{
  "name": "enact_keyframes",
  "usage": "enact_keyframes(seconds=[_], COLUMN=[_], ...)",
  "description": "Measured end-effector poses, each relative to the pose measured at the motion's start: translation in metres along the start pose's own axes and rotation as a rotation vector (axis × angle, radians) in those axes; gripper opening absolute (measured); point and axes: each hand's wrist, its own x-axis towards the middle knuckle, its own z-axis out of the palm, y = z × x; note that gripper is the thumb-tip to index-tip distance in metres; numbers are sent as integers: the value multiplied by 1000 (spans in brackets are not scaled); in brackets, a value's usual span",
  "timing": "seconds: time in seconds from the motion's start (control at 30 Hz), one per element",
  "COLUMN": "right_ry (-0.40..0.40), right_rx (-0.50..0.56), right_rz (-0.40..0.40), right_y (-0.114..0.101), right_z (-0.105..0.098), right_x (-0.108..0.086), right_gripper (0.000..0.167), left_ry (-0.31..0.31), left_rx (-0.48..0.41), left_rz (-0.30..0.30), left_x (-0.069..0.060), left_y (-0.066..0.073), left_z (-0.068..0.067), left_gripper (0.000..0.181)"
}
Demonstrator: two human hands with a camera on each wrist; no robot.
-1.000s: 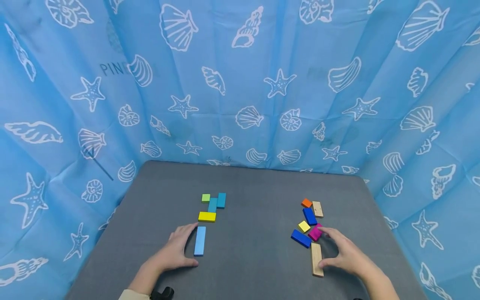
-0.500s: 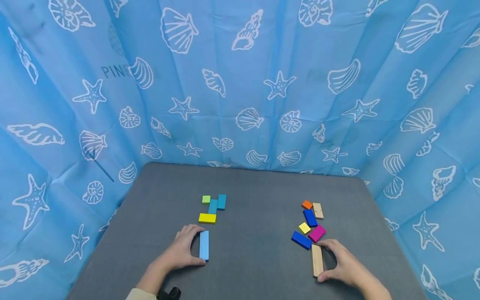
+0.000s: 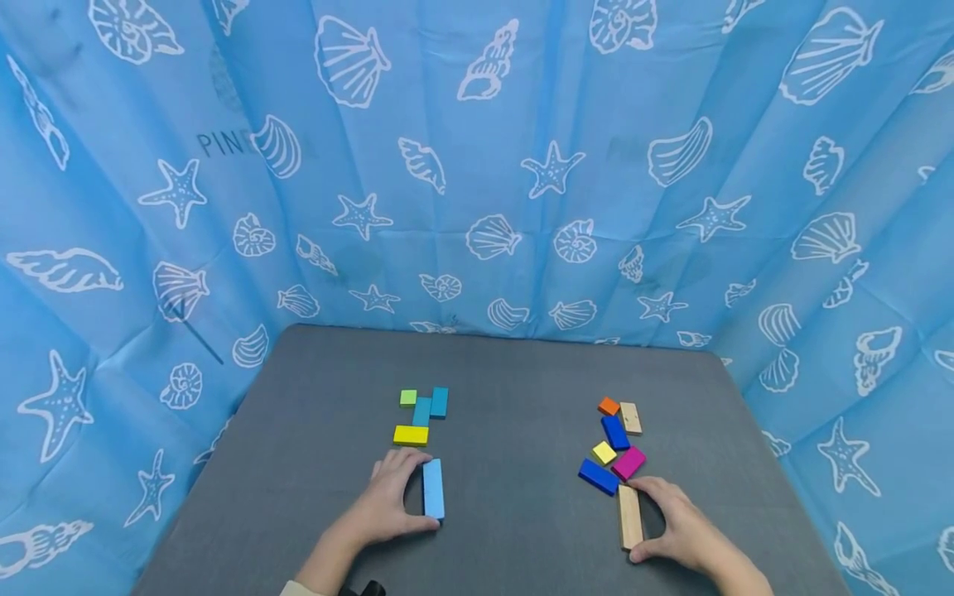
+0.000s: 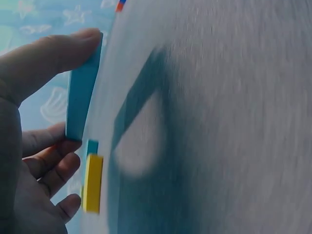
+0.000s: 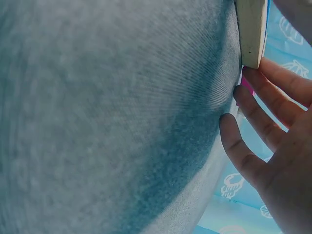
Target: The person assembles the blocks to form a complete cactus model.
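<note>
My left hand (image 3: 383,501) pinches a light blue wooden block (image 3: 433,490) by its two short ends, thumb at the near end and fingers at the far one. The left wrist view shows that block (image 4: 84,92) held off the tabletop, its shadow falling apart from it. On the right, my other hand (image 3: 681,523) spans a plain wooden block (image 3: 629,518), thumb at its near end and fingertips at its far end. The right wrist view catches only one end of this plain block (image 5: 252,36); it appears to lie on or close to the table.
Beyond the left hand lie a yellow block (image 3: 411,435), two teal blocks (image 3: 440,403) and a green one (image 3: 408,398). Past the right hand cluster blue (image 3: 599,478), magenta (image 3: 629,463), small yellow (image 3: 604,453), orange (image 3: 609,406) and plain (image 3: 630,418) blocks on the grey table (image 3: 514,497).
The left hand has closed on the light blue block's ends and moved it to the right. The right hand has shifted nearer and taken the plain block by its ends.
</note>
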Motion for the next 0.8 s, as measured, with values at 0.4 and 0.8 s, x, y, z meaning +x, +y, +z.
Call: enact_keyframes(seconds=[0.4,0.8], right_ry=[-4,11], right_rx=[6,-12], right_rz=[-3,-7], right_y=[1,1], right_z=[5,7], right_x=[-2,-2], right_gripper=[107,104], left_ry=[-75,-118], left_rx=[-48,30], left_rz=[73,135], left_x=[11,29], left_y=[37,56], left_z=[31,54], left_gripper=[90,89])
